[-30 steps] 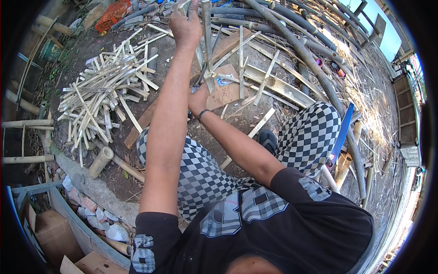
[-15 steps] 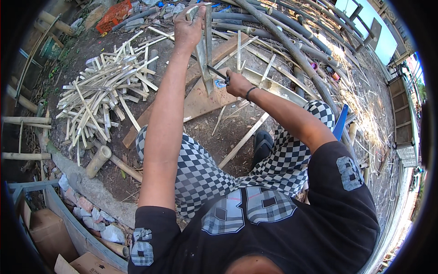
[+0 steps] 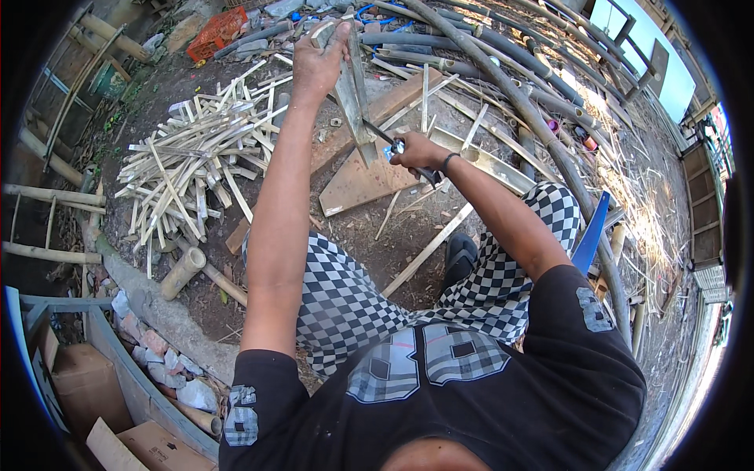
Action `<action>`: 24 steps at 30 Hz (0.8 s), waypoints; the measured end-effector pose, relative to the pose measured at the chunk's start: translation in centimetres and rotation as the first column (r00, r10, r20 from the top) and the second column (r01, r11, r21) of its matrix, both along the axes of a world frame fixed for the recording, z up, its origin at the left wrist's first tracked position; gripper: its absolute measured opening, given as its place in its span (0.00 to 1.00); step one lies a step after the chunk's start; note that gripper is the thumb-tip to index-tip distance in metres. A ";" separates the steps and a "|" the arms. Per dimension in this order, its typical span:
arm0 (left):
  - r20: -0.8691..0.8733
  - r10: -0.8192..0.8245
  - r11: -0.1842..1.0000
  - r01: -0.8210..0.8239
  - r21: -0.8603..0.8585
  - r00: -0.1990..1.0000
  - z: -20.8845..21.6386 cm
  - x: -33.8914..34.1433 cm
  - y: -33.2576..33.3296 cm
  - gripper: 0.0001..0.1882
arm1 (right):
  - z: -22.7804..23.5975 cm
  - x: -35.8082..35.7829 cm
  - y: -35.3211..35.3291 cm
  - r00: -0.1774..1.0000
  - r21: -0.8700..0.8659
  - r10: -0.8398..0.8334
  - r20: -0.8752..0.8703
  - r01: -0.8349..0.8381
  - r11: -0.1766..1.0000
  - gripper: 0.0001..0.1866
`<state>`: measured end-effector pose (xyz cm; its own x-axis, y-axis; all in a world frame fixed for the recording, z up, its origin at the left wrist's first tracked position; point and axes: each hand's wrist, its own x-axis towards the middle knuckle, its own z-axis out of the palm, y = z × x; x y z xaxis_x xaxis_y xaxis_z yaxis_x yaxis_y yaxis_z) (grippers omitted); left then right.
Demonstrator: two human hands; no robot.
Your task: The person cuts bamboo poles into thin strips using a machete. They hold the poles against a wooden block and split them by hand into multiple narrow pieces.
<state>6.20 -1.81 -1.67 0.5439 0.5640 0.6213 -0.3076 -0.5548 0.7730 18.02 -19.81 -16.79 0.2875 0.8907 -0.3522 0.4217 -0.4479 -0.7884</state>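
My left hand (image 3: 317, 71) is closed round the upper end of a split bamboo piece (image 3: 346, 98). The piece stands tilted, its two halves parted above and meeting near the lower end. In my right hand (image 3: 419, 150) is a knife, its dark blade (image 3: 379, 131) set into the split close to the bottom. The knife's handle end sticks out below the fist. Under the bamboo's lower tip lies a brown wooden board (image 3: 349, 188); whether the tip touches it I cannot tell.
A heap of split bamboo strips (image 3: 188, 165) lies to the left. Long bamboo poles (image 3: 503, 67) stretch across the far right. A blue saw blade (image 3: 591, 235) rests by my right knee. An orange crate (image 3: 217, 33) sits far left, cardboard boxes (image 3: 90, 385) near left.
The view has shifted a little, so the ground sits lower and farther right. My right hand has turned, and the knife's handle end now shows below it. Both grips stay closed.
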 end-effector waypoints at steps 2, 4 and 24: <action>-0.020 -0.008 1.000 0.007 -0.017 1.000 -0.8 0.5 -0.2 0.19 | -2.1 0.1 0.1 0.985 -0.119 -0.023 -0.168 0.003 0.993 0.09; -0.104 -0.030 0.999 0.028 -0.020 0.994 -1.6 1.4 -0.5 0.18 | -4.1 -0.6 0.0 0.975 -0.207 -0.085 -0.205 0.042 0.977 0.11; -0.145 -0.064 0.993 0.077 0.086 0.987 -0.8 1.6 1.0 0.16 | -2.0 -1.0 -3.1 0.947 0.179 -0.267 0.177 0.236 0.955 0.16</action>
<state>7.80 -0.76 -2.49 0.6665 0.4659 0.5820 -0.2391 -0.6059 0.7588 17.02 -22.90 -18.80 0.5586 0.8190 -0.1309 0.4649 -0.4399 -0.7683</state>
